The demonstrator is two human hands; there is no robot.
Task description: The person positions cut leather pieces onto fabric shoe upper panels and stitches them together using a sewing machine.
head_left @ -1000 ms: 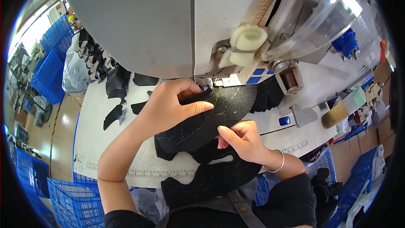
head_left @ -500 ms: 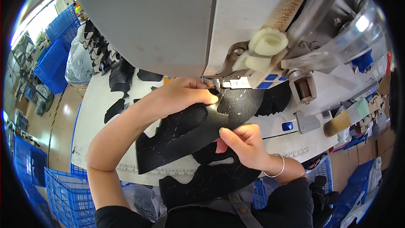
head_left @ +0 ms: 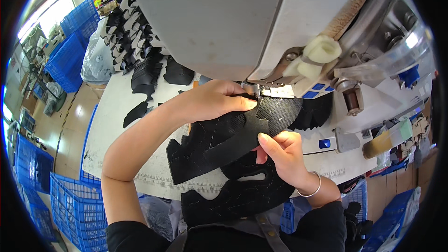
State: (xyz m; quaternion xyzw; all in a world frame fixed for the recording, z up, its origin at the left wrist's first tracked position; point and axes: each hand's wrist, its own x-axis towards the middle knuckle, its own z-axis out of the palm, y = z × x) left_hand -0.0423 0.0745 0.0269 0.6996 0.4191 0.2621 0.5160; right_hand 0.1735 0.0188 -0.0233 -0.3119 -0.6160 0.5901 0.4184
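A black shoe-upper piece of mesh and smooth material lies under the needle area of a sewing machine. My left hand pinches its upper edge beside the presser foot, thumb on top, other fingers partly hidden behind the machine head. With thumb and fingers closed, my right hand grips the piece's near right edge. A second black cut piece hangs over the table's front edge below my right hand, partly on my lap. Light from the machine falls on the grey mesh part.
Black cut pieces lie in stacks at the table's left. Blue crates stand on the floor at left, others at right. A printed ruler strip runs along the white table's front. A brown thread bobbin sits on the machine's right.
The view has shifted, so the machine and table appear farther right. Both hands keep their grip on the shoe-upper piece, which has turned slightly at the presser foot.
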